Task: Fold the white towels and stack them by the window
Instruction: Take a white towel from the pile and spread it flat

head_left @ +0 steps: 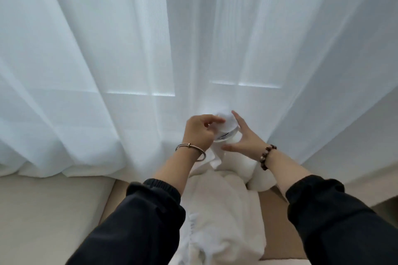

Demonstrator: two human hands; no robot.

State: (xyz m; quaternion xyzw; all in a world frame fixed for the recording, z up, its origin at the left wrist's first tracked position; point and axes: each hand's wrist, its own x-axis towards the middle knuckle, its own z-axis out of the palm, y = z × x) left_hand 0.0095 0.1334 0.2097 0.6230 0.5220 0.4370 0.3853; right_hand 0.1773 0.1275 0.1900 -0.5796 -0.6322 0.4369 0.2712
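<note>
A white towel (226,206) hangs in front of me, its lower part bunched over a tan surface. My left hand (199,131) has its fingers curled round the towel's top end (226,123), close to the sheer curtain. My right hand (243,137) is spread, with straight fingers touching the right side of that same end. A hem with a dark label line shows between the two hands. A rounded fold of white towel (260,180) lies under my right wrist.
Sheer white curtains (129,60) cover the window across the whole background and pool on a pale ledge (43,211) at the left. A tan surface (277,221) lies under the towel. Another pale ledge (366,178) stands at the right.
</note>
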